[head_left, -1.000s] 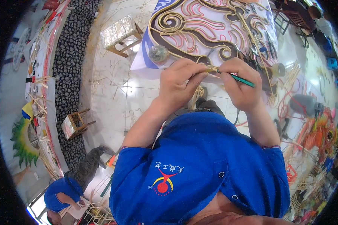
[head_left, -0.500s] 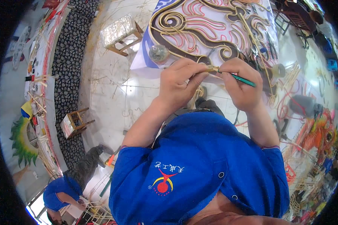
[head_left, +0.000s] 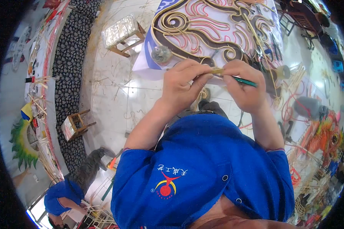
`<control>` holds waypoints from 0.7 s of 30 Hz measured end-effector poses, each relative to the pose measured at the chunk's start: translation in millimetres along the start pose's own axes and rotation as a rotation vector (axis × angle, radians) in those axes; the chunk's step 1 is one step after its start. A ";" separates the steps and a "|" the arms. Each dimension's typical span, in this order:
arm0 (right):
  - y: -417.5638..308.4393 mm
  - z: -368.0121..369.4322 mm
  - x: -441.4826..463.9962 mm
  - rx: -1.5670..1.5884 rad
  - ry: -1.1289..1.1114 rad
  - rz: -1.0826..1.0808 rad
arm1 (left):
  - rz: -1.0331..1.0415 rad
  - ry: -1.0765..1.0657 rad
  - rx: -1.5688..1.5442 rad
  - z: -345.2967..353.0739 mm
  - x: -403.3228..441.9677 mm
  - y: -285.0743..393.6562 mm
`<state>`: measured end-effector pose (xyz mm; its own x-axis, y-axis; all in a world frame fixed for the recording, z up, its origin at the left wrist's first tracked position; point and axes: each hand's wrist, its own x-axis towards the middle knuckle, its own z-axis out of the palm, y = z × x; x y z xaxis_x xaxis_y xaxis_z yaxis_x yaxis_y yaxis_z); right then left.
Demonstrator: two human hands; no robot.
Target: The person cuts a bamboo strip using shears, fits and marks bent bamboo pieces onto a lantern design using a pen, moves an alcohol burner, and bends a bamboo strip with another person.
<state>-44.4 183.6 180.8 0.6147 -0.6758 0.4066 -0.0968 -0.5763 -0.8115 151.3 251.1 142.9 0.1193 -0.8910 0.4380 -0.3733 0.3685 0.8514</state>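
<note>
Near the table's front edge my left hand [head_left: 184,84] is closed, thumb and index finger pinching a small yellowish strip [head_left: 217,71]. My right hand [head_left: 245,84] is wrapped round a green-handled tool [head_left: 244,81], whose handle sticks out to the right. Its thumb and index finger meet the strip's right end, so the tool's tip is hidden. Just beyond both hands, a large pattern sheet [head_left: 143,61] carries curled strip outlines [head_left: 173,22] over dark bands and pink lines. A round clear container [head_left: 161,55] stands on the sheet, left of my hands.
A foil-topped stool [head_left: 120,30] stands at the upper left, with a smaller stool [head_left: 69,128] below it. Pliers [head_left: 276,46] lie at the pattern's right. A grey container [head_left: 308,106] is at the right. A co-worker in blue [head_left: 63,196] bends over at the lower left.
My right fingers have shifted slightly along the green tool and now cover more of it. The left hand stays in place. The co-worker has moved a little.
</note>
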 end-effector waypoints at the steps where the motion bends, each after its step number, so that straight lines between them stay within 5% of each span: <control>1: -0.9 -0.2 -0.5 -0.001 0.001 0.001 | -0.008 -0.018 -0.002 -1.2 0.0 1.1; 12: -0.9 -2.2 -4.6 0.050 0.140 -0.012 | -0.039 -0.002 -0.028 -1.5 1.5 3.0; 21: -1.3 -2.6 -2.5 -0.003 0.047 0.012 | -0.035 -0.008 -0.015 -0.7 1.2 2.1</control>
<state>-47.8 184.8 182.0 0.5759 -0.7036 0.4162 -0.1066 -0.5694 -0.8151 151.3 251.0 145.4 0.1247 -0.9053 0.4061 -0.3554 0.3413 0.8701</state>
